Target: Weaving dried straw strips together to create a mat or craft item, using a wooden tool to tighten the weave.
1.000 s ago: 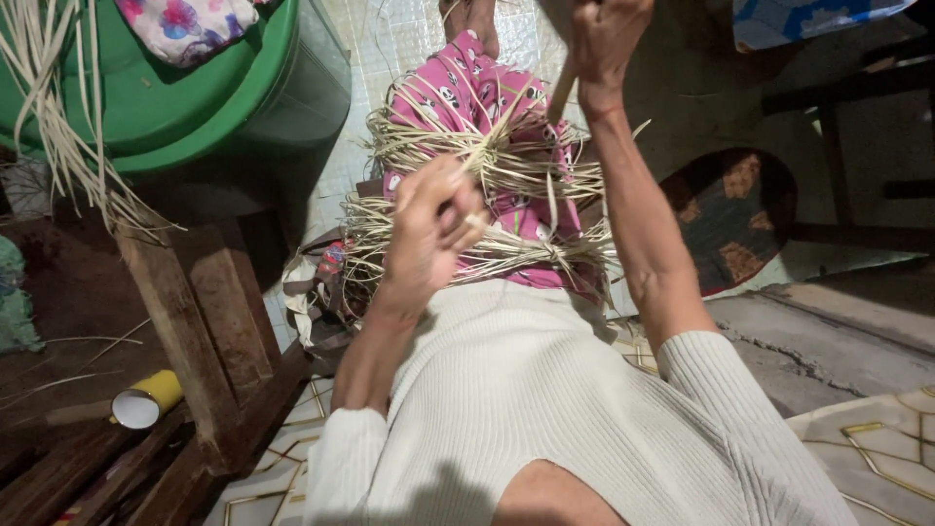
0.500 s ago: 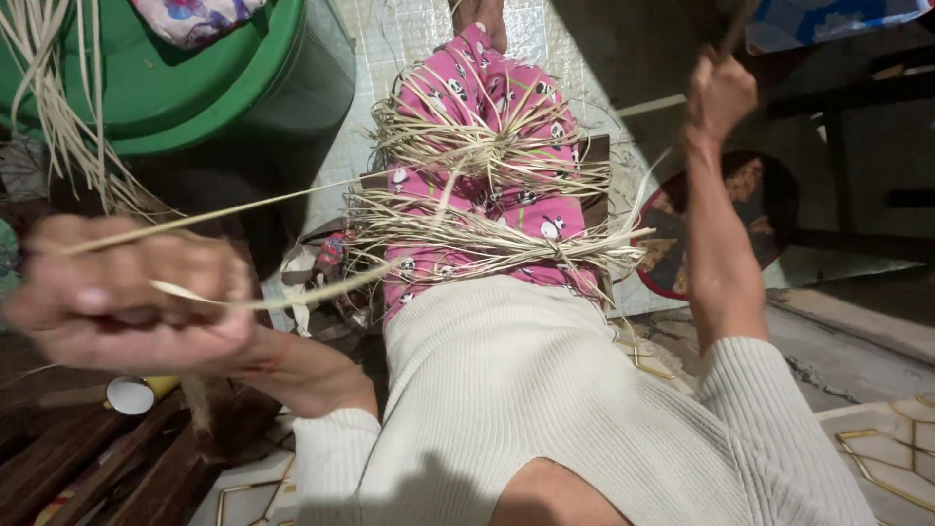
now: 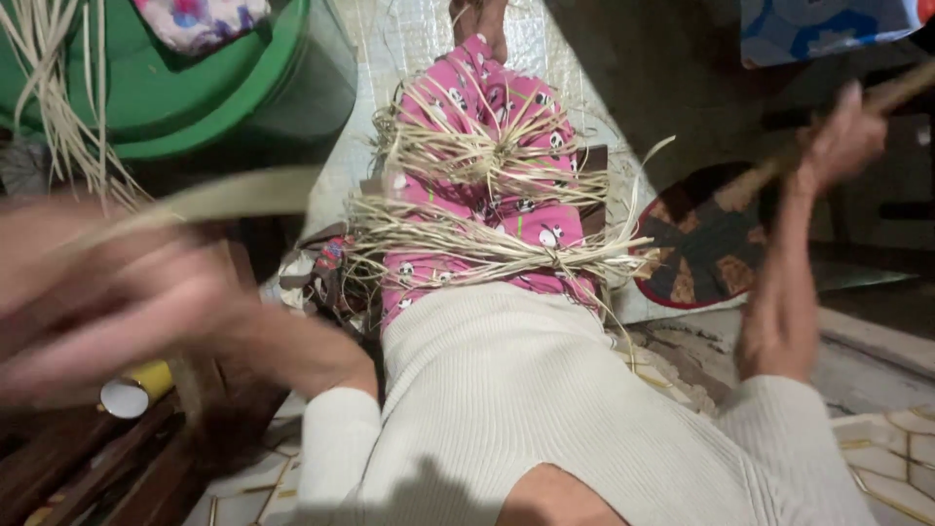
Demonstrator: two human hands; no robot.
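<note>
Both of my hands are spread wide apart: my left hand (image 3: 93, 292), blurred at the left edge, seems closed on a pale straw strip (image 3: 234, 193), though I cannot tell for sure. My right hand (image 3: 842, 136), upper right, grips a wooden stick (image 3: 901, 91). Straw bundle (image 3: 487, 239) lies mid-frame across my pink trousers (image 3: 477, 93).

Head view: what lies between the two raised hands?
In the head view, between the blurred left hand and the right hand lie the pink-patterned legs, draped with pale straw strips.
</note>
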